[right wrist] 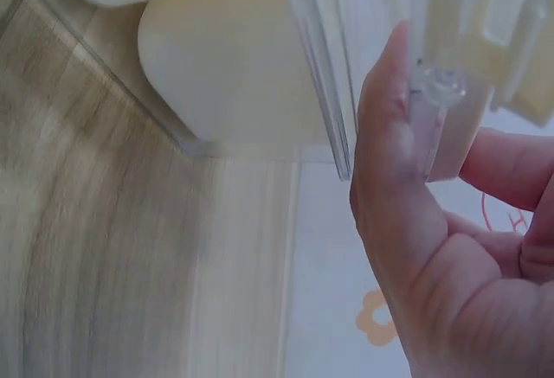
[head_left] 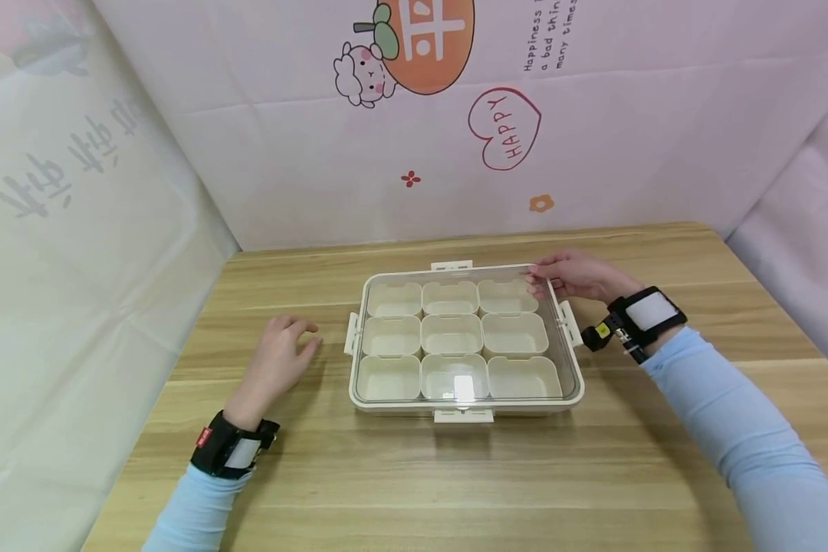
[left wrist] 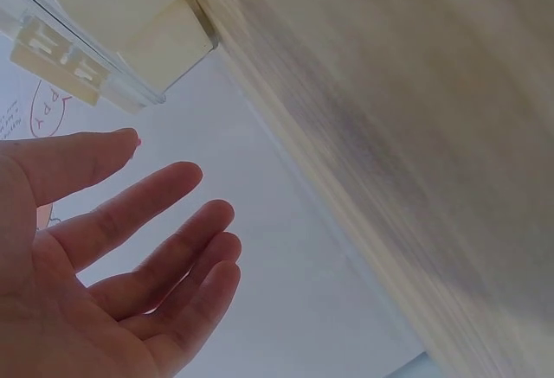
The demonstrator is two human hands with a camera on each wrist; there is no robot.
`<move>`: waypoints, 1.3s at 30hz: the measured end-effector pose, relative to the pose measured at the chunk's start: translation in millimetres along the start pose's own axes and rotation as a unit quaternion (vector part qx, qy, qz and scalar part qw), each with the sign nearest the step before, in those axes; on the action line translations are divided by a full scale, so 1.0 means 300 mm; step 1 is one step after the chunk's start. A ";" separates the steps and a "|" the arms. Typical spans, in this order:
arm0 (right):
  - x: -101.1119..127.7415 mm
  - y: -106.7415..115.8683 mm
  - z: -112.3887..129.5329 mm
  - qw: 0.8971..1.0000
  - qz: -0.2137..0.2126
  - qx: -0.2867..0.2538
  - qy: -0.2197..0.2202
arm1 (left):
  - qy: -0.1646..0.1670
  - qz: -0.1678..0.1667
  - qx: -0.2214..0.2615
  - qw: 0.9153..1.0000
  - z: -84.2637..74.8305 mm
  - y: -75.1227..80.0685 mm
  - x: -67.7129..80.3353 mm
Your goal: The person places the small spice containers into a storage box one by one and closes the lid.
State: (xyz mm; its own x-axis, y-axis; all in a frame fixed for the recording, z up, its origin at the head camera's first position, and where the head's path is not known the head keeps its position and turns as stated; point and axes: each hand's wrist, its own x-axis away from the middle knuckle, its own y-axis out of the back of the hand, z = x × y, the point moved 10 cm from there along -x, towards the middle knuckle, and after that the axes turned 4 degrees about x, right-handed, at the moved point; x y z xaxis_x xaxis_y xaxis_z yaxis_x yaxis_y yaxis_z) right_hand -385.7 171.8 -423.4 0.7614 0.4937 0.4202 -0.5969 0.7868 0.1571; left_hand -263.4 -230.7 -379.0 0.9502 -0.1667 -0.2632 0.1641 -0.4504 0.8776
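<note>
A clear rectangular storage box (left wrist: 164, 54) holds several cream compartment cups (head_left: 451, 336). Over it lies a transparent lid (head_left: 395, 405) with a cream rim and a flip latch on each side. At the far right corner, my right hand (head_left: 578, 276) pinches the lid; in the right wrist view the thumb (right wrist: 389, 136) is under the lid edge, with the fingers on its other face. There the lid stands a little apart from the box wall. My left hand (head_left: 279, 356) hovers left of the box, fingers loosely bent, holding nothing, near the left latch (head_left: 351, 333).
The box stands on a wood-grain table (head_left: 386, 483) near its back edge. A printed white cloth (head_left: 283, 153) hangs behind the table and along both sides. Each wrist wears a black camera strap (head_left: 647, 316).
</note>
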 end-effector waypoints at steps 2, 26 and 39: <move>0.004 -0.002 0.006 1.000 -0.002 0.006 0.003 | 0.001 0.001 -0.001 1.000 -0.001 -0.001 -0.002; 0.031 0.021 0.042 0.990 -0.091 0.093 0.048 | 0.008 0.007 -0.007 1.000 -0.004 -0.008 -0.011; 0.094 0.078 0.116 0.899 -0.317 0.283 0.106 | 0.002 0.004 -0.009 1.000 -0.002 -0.007 -0.002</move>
State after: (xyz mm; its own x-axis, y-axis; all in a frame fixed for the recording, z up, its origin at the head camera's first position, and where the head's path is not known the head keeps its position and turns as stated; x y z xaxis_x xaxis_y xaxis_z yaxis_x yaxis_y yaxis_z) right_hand -386.9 191.3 -376.8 0.9892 0.1201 -0.0845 -0.0140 0.6500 0.7598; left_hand -264.0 -229.1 -380.4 0.9527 -0.1662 -0.2543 0.1609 -0.4339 0.8865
